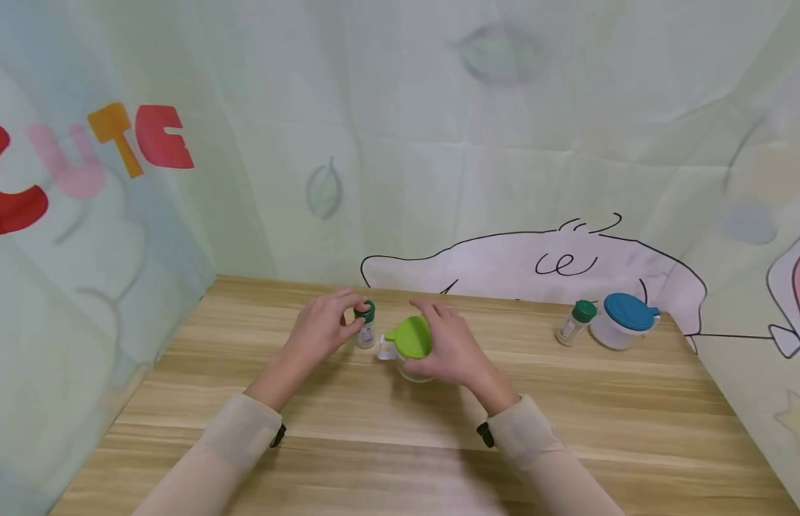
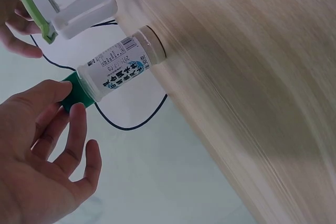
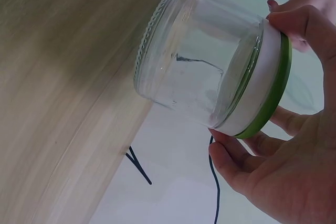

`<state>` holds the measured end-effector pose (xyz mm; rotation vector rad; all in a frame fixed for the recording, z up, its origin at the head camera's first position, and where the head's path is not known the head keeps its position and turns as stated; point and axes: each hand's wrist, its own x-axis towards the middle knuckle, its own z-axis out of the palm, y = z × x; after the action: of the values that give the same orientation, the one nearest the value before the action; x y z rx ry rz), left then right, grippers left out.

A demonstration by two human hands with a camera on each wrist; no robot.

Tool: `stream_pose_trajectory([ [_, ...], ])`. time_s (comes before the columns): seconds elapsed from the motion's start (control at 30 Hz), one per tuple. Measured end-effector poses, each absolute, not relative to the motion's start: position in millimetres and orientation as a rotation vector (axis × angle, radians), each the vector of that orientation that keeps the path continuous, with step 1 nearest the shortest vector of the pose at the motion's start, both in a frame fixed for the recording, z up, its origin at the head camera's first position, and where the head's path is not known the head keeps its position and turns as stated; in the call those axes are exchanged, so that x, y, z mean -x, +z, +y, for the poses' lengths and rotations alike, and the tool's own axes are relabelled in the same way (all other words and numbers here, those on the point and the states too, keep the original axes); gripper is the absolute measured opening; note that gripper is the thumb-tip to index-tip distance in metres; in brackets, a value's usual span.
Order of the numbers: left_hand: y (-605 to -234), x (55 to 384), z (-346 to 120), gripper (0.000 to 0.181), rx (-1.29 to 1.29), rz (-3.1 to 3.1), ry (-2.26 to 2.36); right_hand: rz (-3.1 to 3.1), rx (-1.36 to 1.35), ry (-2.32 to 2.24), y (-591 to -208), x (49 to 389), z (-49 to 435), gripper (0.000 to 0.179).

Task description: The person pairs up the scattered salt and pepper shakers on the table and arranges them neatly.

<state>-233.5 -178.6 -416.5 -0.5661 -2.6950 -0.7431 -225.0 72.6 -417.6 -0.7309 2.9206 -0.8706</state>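
My left hand (image 1: 322, 327) pinches the green cap of a small clear shaker bottle (image 2: 118, 62) with a printed label. The bottle stands upright on the wooden table. Just to its right is a clear glass jar (image 3: 184, 61) with a white collar and a light green lid (image 1: 411, 337); a white handle (image 2: 86, 11) juts from its side toward the bottle. My right hand (image 1: 453, 345) grips the jar around its lid, thumb on the near side and fingers on the far side. In the right wrist view the jar looks see-through, with nothing visible inside.
At the back right of the table (image 1: 297, 459) stand another green-capped shaker bottle (image 1: 575, 324) and a white-bodied jar with a blue lid (image 1: 629, 312), side by side. A printed cloth backdrop (image 1: 406, 193) rises along the table's back and sides.
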Motion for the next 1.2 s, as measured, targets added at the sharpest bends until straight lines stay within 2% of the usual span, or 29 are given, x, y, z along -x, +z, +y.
stream_pose_trajectory([
  [0.97, -417.0, 232.3, -176.3, 0.017, 0.564, -2.684, -0.776, 2.839, 0.835, -0.854, -422.2, 231.7, 65.8, 0.097],
  [1.2, -415.9, 231.7, -178.4, 0.017, 0.551, -2.705, -0.764, 2.915, 0.735, -0.89, -416.7, 229.0, 68.2, 0.095],
])
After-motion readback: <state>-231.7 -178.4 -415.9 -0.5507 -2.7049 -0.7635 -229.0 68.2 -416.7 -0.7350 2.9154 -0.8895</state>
